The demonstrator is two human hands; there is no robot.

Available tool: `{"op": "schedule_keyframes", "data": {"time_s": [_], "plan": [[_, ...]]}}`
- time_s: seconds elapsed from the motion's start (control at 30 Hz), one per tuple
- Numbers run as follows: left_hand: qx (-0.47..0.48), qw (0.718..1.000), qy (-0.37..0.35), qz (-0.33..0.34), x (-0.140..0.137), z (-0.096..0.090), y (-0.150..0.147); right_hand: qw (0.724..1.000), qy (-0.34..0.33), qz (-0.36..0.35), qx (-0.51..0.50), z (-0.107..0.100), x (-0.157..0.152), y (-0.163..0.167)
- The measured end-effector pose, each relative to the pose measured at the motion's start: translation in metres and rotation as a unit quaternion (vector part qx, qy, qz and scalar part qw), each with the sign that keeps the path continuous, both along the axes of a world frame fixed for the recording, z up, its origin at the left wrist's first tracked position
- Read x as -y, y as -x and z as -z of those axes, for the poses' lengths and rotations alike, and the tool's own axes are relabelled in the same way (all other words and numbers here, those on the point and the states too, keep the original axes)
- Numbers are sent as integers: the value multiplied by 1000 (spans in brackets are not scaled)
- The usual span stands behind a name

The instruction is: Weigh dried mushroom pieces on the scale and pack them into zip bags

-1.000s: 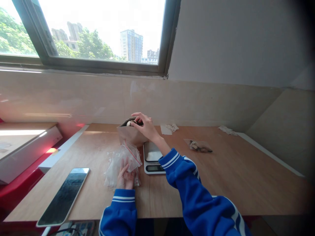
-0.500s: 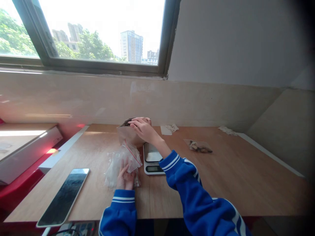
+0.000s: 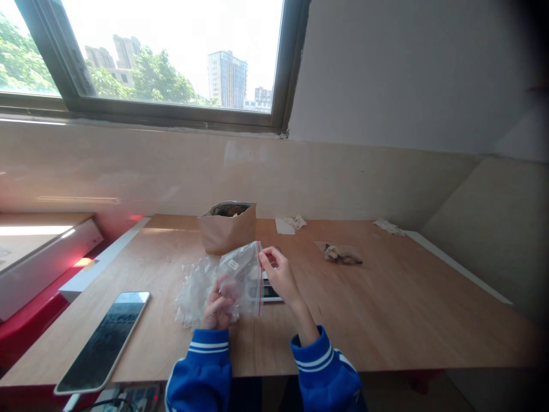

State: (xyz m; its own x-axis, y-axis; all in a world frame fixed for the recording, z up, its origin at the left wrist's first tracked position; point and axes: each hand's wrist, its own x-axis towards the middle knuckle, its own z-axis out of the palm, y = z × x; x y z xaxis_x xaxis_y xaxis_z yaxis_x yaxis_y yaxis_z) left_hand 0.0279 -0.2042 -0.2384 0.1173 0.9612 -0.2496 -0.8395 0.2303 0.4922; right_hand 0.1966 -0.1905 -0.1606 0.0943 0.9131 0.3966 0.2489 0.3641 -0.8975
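A clear zip bag [image 3: 243, 266] with a red strip along its opening is stretched between my hands, its mouth turned to the right. My left hand [image 3: 218, 306] grips the bag from below, some fingers seen through the plastic. With thumb and fingertips my right hand [image 3: 279, 276] pinches the red-striped edge near its upper end. Under and to the left of it lies a heap of more clear bags [image 3: 191, 294]. A white kitchen scale [image 3: 271, 294] sits behind, mostly covered by the bag and my right hand. Beyond stands an open brown paper pouch [image 3: 228, 233] with brown contents.
A phone [image 3: 105, 340] with a cable lies at the table's left. To the right is a clear bag with dark brown pieces [image 3: 341, 255]. Crumpled tissue [image 3: 295, 222] and another white scrap [image 3: 389, 228] lie by the wall. Below the front edge is a power strip [image 3: 128, 397].
My right hand has left the brown pouch's mouth and come down to the zip bag's edge. My left hand has raised the bag, which now spreads out to the right.
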Motion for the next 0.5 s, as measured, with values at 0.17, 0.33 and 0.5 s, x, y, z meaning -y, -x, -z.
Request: {"op": "schedule_keyframes", "data": {"time_s": [0.17,0.33,0.5], "plan": [[-26,994,-54,93,11,-11,1,1000,9,25,-11,11,27,-3],[-268,959,-69,67,20,-37,-4,998,17,18,59,24,51,2],[-451,882,-136,10,28,-57,-5,996,24,69,42,36,56,4]]}}
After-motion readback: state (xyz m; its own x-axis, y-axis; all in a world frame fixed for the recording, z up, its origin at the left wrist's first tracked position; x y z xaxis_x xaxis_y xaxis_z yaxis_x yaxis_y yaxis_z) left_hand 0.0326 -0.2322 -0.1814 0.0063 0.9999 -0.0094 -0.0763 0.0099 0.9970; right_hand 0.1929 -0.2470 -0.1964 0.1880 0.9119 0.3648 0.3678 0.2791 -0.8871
